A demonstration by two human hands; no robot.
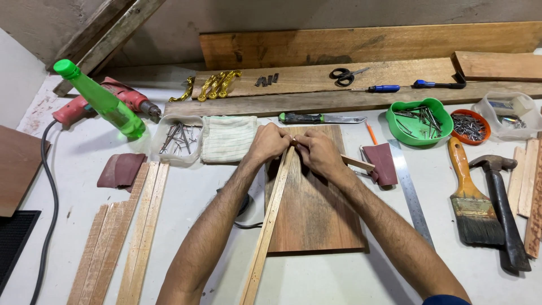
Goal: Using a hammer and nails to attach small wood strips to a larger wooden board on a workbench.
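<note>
My left hand (pixel 269 143) and my right hand (pixel 319 151) meet at the far end of a long thin light wooden strip (pixel 267 226). Both pinch that end together, fingertips touching. The strip runs from the hands toward the near table edge, lying across the left side of a dark brown wooden board (pixel 317 209). A second short strip (pixel 358 164) sticks out to the right from under my right hand. What lies between the fingertips is hidden.
Around the board lie a striped cloth (pixel 228 138), a clear tub of nails (pixel 178 138), a knife (pixel 322 118), a green bowl of nails (pixel 419 120), a steel ruler (pixel 411 195), a paintbrush (pixel 471 195) and a hammer (pixel 504 209). Loose wooden strips (pixel 121 237) lie at the left.
</note>
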